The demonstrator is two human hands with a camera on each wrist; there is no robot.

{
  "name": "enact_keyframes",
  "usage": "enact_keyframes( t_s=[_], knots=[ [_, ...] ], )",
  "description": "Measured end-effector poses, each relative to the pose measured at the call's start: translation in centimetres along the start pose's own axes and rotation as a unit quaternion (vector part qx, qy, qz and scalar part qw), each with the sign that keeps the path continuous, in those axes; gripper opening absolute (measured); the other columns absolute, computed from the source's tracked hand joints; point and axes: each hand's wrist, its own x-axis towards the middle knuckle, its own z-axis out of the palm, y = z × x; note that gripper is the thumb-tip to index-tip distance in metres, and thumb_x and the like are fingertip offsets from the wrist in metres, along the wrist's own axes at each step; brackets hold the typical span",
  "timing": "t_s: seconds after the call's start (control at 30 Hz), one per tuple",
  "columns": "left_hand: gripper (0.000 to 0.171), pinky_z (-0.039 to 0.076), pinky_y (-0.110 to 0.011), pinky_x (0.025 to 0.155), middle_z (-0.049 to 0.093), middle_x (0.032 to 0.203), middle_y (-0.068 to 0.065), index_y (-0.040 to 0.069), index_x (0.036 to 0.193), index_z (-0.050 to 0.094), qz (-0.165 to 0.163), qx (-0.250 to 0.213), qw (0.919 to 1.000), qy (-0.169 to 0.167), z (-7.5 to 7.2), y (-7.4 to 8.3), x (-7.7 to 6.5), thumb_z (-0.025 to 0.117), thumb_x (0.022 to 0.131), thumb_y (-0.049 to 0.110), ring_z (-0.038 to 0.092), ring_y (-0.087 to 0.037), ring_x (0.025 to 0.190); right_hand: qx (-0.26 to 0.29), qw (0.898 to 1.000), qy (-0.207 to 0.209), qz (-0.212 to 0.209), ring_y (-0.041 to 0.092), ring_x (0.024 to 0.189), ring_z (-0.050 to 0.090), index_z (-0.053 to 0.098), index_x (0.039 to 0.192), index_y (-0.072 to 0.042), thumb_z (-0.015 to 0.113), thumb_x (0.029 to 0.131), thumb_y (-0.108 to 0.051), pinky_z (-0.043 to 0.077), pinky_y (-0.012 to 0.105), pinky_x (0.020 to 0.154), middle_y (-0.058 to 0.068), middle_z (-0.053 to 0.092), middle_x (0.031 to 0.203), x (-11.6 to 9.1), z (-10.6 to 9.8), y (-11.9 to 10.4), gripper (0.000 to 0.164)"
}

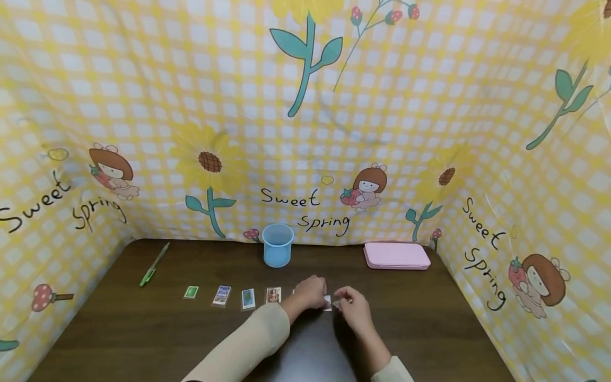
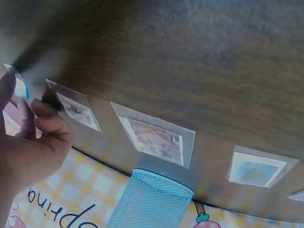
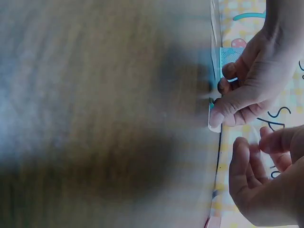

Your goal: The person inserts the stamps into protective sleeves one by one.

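Observation:
My left hand (image 1: 310,293) pinches a small white-edged stamp (image 3: 215,118) between thumb and fingers, just above the dark table. Close to its right, my right hand (image 1: 354,307) pinches a thin clear plastic sleeve (image 3: 256,136) by its edge, thumb against fingertips. Left of the hands runs a row of stamps in clear sleeves: a brown one (image 1: 273,295), a blue-green one (image 1: 248,298), a purple-blue one (image 1: 221,295) and a green one (image 1: 191,292). Another sleeved stamp (image 2: 76,112) lies beside my left hand, mostly hidden by it in the head view.
A blue mesh pen cup (image 1: 277,246) stands at the table's back edge, behind the row. A pink case (image 1: 397,256) lies at the back right, and a green pen (image 1: 155,265) at the back left. Yellow checked cloth (image 1: 305,148) encloses the back and sides.

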Motion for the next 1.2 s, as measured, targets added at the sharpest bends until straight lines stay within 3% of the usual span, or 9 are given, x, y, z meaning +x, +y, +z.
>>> enact_keyframes(
  t_s=[0.2, 0.4, 0.5, 0.73, 0.83, 0.93, 1.03, 1.1, 1.2],
  knots=[
    [0.026, 0.042, -0.027, 0.060, 0.053, 0.074, 0.003, 0.015, 0.082, 0.054, 0.024, -0.081, 0.9965, -0.002, -0.2, -0.6, -0.3, 0.078, 0.073, 0.016, 0.049, -0.013, 0.067, 0.057, 0.998, 0.006, 0.009, 0.011, 0.060, 0.054, 0.053, 0.119, 0.002, 0.055, 0.076, 0.010, 0.045, 0.023, 0.053, 0.012, 0.060, 0.083, 0.0, 0.1, -0.6, 0.044],
    [0.015, 0.046, -0.025, 0.060, 0.060, 0.075, 0.002, 0.012, 0.086, 0.064, 0.056, -0.207, 0.9762, 0.033, -1.0, -1.9, -0.8, 0.076, 0.077, 0.013, 0.054, -0.010, 0.066, 0.114, 0.993, 0.017, 0.028, 0.007, 0.064, 0.054, 0.064, 0.090, 0.007, 0.070, 0.076, 0.003, 0.045, 0.020, 0.057, 0.005, 0.063, 0.072, 0.2, 0.1, -0.7, 0.016],
    [0.008, 0.049, -0.029, 0.056, 0.062, 0.072, 0.000, 0.010, 0.088, 0.068, 0.050, -0.298, 0.9517, 0.054, -2.1, -2.5, -0.9, 0.072, 0.081, 0.012, 0.056, -0.012, 0.060, 0.140, 0.990, 0.017, 0.020, 0.008, 0.065, 0.053, 0.065, 0.089, 0.007, 0.068, 0.081, 0.002, 0.045, 0.019, 0.058, 0.006, 0.061, 0.075, 0.3, 0.1, -0.9, 0.010],
    [0.018, 0.056, -0.039, 0.066, 0.067, 0.082, -0.010, -0.004, 0.100, 0.064, 0.029, -0.499, 0.8621, 0.081, -4.2, -2.8, -1.7, 0.067, 0.086, 0.006, 0.066, -0.020, 0.070, 0.238, 0.969, -0.014, 0.063, 0.015, 0.059, 0.064, 0.054, 0.115, 0.009, 0.055, 0.091, 0.001, 0.045, 0.022, 0.044, 0.011, 0.060, 0.083, 0.3, 0.3, -1.2, 0.025],
    [0.020, 0.056, -0.038, 0.071, 0.066, 0.085, -0.013, -0.008, 0.102, 0.062, 0.037, -0.539, 0.8392, 0.059, -4.2, -2.3, -2.2, 0.067, 0.085, 0.003, 0.067, -0.019, 0.073, 0.248, 0.965, 0.002, 0.087, 0.016, 0.060, 0.065, 0.056, 0.116, 0.009, 0.060, 0.089, 0.000, 0.046, 0.022, 0.045, 0.013, 0.066, 0.082, 0.0, 0.3, -1.3, 0.028],
    [0.019, 0.056, -0.040, 0.072, 0.067, 0.085, -0.013, -0.008, 0.100, 0.061, 0.043, -0.539, 0.8398, 0.046, -4.1, -1.9, -2.5, 0.067, 0.085, 0.003, 0.068, -0.018, 0.072, 0.243, 0.964, 0.019, 0.104, 0.014, 0.060, 0.065, 0.060, 0.107, 0.009, 0.064, 0.087, -0.003, 0.046, 0.023, 0.048, 0.011, 0.070, 0.080, -0.1, 0.3, -1.5, 0.024],
    [0.017, 0.056, -0.043, 0.072, 0.068, 0.084, -0.011, -0.005, 0.096, 0.063, 0.041, -0.511, 0.8563, 0.063, -4.2, -1.6, -2.7, 0.069, 0.084, 0.005, 0.067, -0.016, 0.071, 0.232, 0.967, 0.026, 0.107, 0.014, 0.061, 0.065, 0.062, 0.098, 0.008, 0.067, 0.087, -0.008, 0.046, 0.024, 0.051, 0.008, 0.070, 0.076, 0.0, 0.4, -1.7, 0.021],
    [0.016, 0.056, -0.040, 0.069, 0.068, 0.082, -0.008, -0.002, 0.093, 0.065, 0.040, -0.481, 0.8719, 0.085, -4.3, -1.6, -2.7, 0.071, 0.084, 0.009, 0.065, -0.014, 0.069, 0.225, 0.969, 0.025, 0.102, 0.017, 0.063, 0.065, 0.063, 0.097, 0.008, 0.068, 0.087, -0.012, 0.047, 0.026, 0.052, 0.006, 0.068, 0.074, 0.0, 0.4, -1.9, 0.023],
    [0.016, 0.054, -0.033, 0.066, 0.065, 0.080, -0.005, 0.000, 0.092, 0.067, 0.033, -0.451, 0.8860, 0.104, -4.5, -1.8, -2.9, 0.072, 0.083, 0.014, 0.060, -0.012, 0.069, 0.213, 0.972, 0.025, 0.098, 0.021, 0.067, 0.065, 0.064, 0.098, 0.007, 0.068, 0.087, -0.015, 0.048, 0.028, 0.056, 0.004, 0.065, 0.074, 0.0, 0.6, -2.0, 0.025]
  ],
)
